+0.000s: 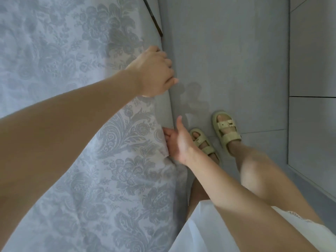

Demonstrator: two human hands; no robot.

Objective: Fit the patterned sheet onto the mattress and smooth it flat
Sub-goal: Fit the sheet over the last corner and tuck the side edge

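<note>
Left hand (154, 70) curled over the far stretch of the mattress (164, 108) edge, fingers bent down on the patterned sheet (76, 88); can't tell if cloth is pinched. Right hand (177, 140) nearer, thumb apart, fingers tucked behind the sheet edge. Sheet covers the top w/ light wrinkles. Judging: spread done, side tuck approx underway, smoothing left.

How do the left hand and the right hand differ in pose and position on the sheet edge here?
The left hand is farther along the bed, curled knuckles-up over the top edge of the patterned sheet; the right hand is nearer and lower at the side. The left hand's fingers wrap out of sight, while the right hand's fingers reach under the sheet's hem, thumb raised. Both work the same bedside edge.
</note>
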